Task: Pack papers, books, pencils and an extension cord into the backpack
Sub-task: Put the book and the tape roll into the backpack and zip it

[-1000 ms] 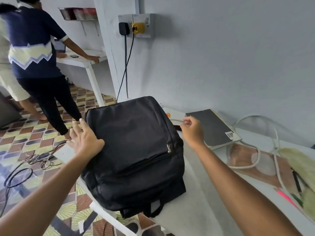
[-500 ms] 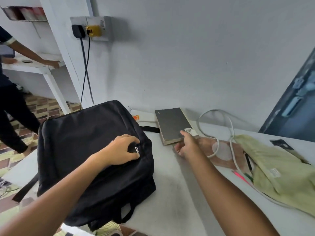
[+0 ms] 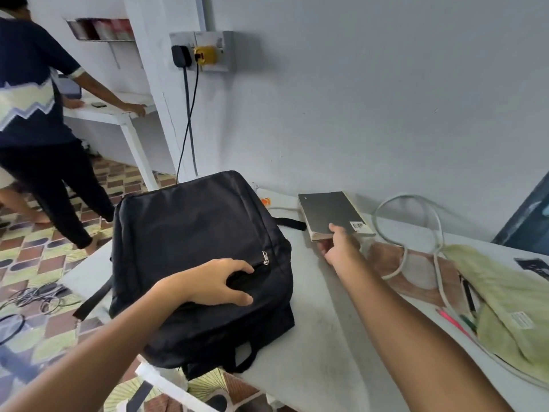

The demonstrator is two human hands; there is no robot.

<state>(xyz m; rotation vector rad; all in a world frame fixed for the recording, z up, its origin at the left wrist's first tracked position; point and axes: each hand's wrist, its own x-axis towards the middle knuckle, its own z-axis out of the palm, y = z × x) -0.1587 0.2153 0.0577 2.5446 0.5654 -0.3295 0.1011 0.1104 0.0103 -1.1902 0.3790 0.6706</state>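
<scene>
My left hand (image 3: 221, 282) spreads the backpack (image 3: 199, 263) pocket mouth, fingers curled into it. Right of the backpack, my right hand (image 3: 338, 248) pinches the book (image 3: 332, 211) edge; thin grip, it could slip. Beyond, the white cord (image 3: 416, 233) loops over papers (image 3: 514, 301) and pencils (image 3: 454, 319), likely to snag.

A wall socket (image 3: 205, 52) holds a black plug (image 3: 180, 56) and a yellow plug (image 3: 205, 54). Far left, a person (image 3: 32, 114) in a dark patterned shirt leans on a white side table (image 3: 118, 113). Cables (image 3: 35, 297) lie tangled on the patterned floor (image 3: 38, 263).
</scene>
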